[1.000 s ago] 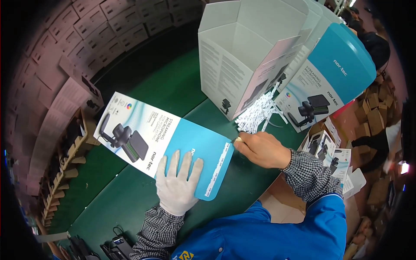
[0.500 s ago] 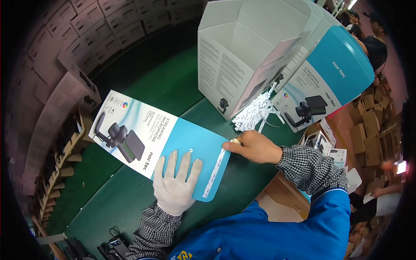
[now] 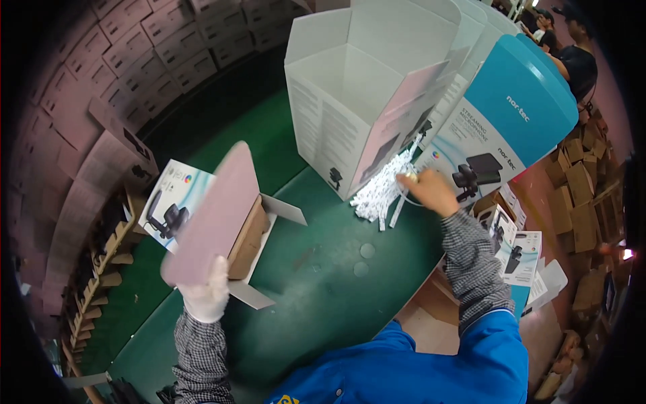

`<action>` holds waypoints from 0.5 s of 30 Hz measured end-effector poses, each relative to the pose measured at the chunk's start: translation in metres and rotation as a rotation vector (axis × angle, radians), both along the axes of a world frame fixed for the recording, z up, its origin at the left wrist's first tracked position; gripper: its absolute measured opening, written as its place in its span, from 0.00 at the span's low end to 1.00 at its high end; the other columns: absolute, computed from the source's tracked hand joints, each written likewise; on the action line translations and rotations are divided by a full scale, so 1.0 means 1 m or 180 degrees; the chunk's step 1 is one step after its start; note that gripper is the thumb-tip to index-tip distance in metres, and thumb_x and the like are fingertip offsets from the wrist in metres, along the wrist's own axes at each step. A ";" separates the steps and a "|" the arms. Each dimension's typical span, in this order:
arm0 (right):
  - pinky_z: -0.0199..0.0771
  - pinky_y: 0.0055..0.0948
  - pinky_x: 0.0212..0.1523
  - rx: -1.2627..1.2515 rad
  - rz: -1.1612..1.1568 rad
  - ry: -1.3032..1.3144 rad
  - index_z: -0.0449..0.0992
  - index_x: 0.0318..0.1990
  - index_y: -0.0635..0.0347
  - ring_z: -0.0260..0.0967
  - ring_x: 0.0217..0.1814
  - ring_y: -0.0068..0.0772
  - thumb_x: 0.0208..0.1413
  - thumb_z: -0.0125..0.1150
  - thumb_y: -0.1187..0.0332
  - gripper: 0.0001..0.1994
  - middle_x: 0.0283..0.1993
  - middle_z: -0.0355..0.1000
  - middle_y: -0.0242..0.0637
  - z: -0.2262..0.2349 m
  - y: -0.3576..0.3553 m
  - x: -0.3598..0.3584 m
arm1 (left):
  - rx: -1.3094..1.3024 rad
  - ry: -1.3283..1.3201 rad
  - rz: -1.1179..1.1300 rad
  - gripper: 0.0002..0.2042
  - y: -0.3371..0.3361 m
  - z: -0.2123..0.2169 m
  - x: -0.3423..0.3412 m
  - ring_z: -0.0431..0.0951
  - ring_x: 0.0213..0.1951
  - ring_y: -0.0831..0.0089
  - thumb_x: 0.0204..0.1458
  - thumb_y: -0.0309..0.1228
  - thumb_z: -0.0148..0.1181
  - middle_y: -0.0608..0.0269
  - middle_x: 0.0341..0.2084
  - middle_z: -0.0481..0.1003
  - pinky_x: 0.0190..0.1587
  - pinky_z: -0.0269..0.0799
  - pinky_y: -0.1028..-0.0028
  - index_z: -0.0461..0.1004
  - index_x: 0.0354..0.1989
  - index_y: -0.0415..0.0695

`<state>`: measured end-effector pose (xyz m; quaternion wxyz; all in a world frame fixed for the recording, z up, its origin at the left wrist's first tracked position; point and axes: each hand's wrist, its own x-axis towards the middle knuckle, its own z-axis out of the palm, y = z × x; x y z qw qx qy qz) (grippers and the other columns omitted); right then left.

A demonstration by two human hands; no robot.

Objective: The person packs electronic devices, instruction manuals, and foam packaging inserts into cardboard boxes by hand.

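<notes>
The person here wears a bright blue work jacket point(image 3: 404, 370), with a small round button point(image 3: 339, 392) down the front and a yellow emblem point(image 3: 286, 400) at the lower edge. Black-and-white checked oversleeves point(image 3: 478, 266) cover both forearms, gathered toward the wrist. A white glove point(image 3: 207, 303) dresses the left hand point(image 3: 208, 289); the right hand point(image 3: 434, 193) is bare, though a pale, blurred bit at its fingertips may be a finger cover point(image 3: 410, 176).

I can make out white lettering on the blue flap point(image 3: 525, 84) of the blue-and-white box point(image 3: 484, 138) — and dark capitals on its front. Small print lines the side of the open carton point(image 3: 321, 128); the paper strips' point(image 3: 377, 195) tiny marks are too small to read.
</notes>
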<state>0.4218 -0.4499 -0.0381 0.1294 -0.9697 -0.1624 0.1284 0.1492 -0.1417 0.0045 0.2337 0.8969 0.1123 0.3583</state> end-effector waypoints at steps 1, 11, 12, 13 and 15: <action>0.61 0.31 0.18 0.0057 0.0006 -0.0021 0.71 0.18 0.68 0.58 0.12 0.34 0.48 0.50 0.44 0.29 0.12 0.64 0.40 -0.010 0.000 0.005 | 0.0057 -0.0021 0.0006 0.14 0.005 0.006 0.007 0.74 0.39 0.63 0.46 0.25 0.53 0.50 0.38 0.73 0.43 0.68 0.66 0.69 0.42 0.35; 0.57 0.34 0.15 0.1066 -0.0260 -0.2293 0.68 0.23 0.59 0.55 0.10 0.39 0.46 0.59 0.56 0.15 0.11 0.61 0.36 0.010 0.020 0.008 | -0.1771 -0.0921 0.1255 0.11 0.216 0.167 0.279 0.71 0.24 0.68 0.49 0.32 0.51 0.56 0.25 0.72 0.28 0.69 0.74 0.71 0.34 0.35; 0.55 0.34 0.15 0.1165 -0.0141 -0.2411 0.67 0.23 0.60 0.53 0.10 0.38 0.46 0.59 0.59 0.13 0.12 0.60 0.36 0.010 0.020 0.006 | -0.0992 -0.0281 0.1119 0.12 0.213 0.114 0.262 0.72 0.28 0.70 0.47 0.36 0.53 0.58 0.29 0.72 0.31 0.70 0.74 0.71 0.35 0.39; 0.53 0.33 0.15 0.1159 -0.0072 -0.2507 0.66 0.23 0.60 0.51 0.11 0.36 0.47 0.57 0.64 0.11 0.13 0.58 0.35 0.010 0.012 -0.001 | -0.0234 0.0351 0.0938 0.14 0.253 0.103 0.266 0.73 0.31 0.72 0.46 0.39 0.56 0.60 0.33 0.73 0.34 0.70 0.74 0.72 0.36 0.42; 0.54 0.32 0.19 0.1210 0.0047 -0.2687 0.67 0.25 0.61 0.52 0.15 0.36 0.47 0.54 0.68 0.07 0.16 0.58 0.37 0.018 0.002 -0.016 | 0.0126 0.1534 0.1999 0.16 0.184 0.127 0.314 0.74 0.30 0.74 0.48 0.46 0.52 0.60 0.32 0.74 0.31 0.71 0.73 0.73 0.35 0.46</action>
